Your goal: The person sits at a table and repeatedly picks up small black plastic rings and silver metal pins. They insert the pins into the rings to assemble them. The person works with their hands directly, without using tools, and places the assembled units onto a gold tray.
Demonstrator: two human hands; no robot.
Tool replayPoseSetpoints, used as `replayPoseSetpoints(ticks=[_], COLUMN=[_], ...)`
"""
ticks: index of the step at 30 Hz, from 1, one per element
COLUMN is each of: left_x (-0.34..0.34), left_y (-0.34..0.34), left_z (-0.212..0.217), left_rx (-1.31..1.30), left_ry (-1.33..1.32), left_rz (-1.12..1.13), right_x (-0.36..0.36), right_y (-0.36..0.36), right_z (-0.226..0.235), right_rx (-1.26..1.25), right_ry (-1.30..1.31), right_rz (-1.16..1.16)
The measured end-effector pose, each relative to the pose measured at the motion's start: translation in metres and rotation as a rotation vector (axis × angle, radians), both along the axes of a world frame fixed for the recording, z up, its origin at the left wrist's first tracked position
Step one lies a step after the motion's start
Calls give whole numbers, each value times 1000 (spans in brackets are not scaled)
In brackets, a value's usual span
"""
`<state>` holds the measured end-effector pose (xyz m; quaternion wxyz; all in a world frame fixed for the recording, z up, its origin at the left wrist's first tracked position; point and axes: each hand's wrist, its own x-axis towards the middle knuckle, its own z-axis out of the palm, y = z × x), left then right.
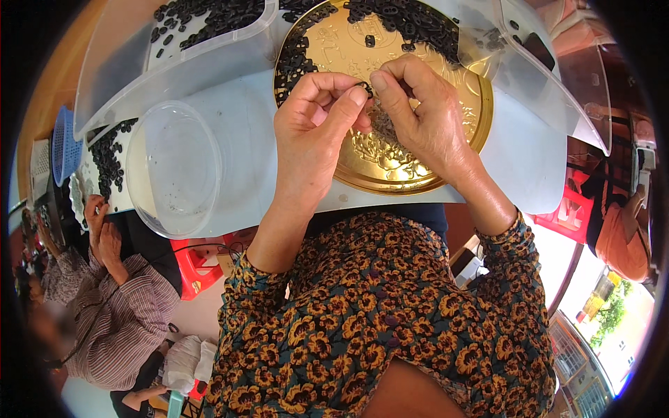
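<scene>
Above a round gold tray my left hand pinches a small black ring-like part between thumb and forefinger. My right hand is close beside it, thumb and forefinger pressed together near the part; whatever they grip is too small to make out. Many small black oval parts are heaped along the tray's far and left edges, and a loose one lies apart from the heap. A pile of small greyish bits rests in the tray's middle, partly hidden by my right hand.
Left of the tray is a round clear plastic tub. Clear plastic bins stand at the far left and right, the left one with more black parts. Further left, a person in a striped shirt works beside black parts and a blue basket.
</scene>
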<state>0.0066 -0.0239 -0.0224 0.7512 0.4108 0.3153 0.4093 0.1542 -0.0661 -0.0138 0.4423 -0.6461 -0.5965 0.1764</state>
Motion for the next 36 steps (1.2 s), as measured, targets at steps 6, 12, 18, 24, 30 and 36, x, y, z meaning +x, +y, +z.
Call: replayPoseSetpoints(ticks=[6, 12, 18, 24, 30, 36], left_x=[-3, -2, -3, -3, -3, -1], left_y=[2, 1, 1, 1, 1, -1], left_z=[-1, 0, 1, 1, -1, 0], left_rx=[-45, -8, 39, 64, 84, 84], left_ry=[-2, 7, 51, 66, 74, 72], left_rz=[-38, -44, -55, -57, -69, -29], right_x=[4, 9, 10, 11, 10, 7], right_y=[-3, -3, -3, -3, -3, -5], right_z=[3, 8, 7, 11, 10, 3], right_rx=[-192, -291, -318, -346, -309, -274], right_ry=[302, 328, 323, 352, 285, 269], right_rz=[-8, 47, 80, 67, 83, 63])
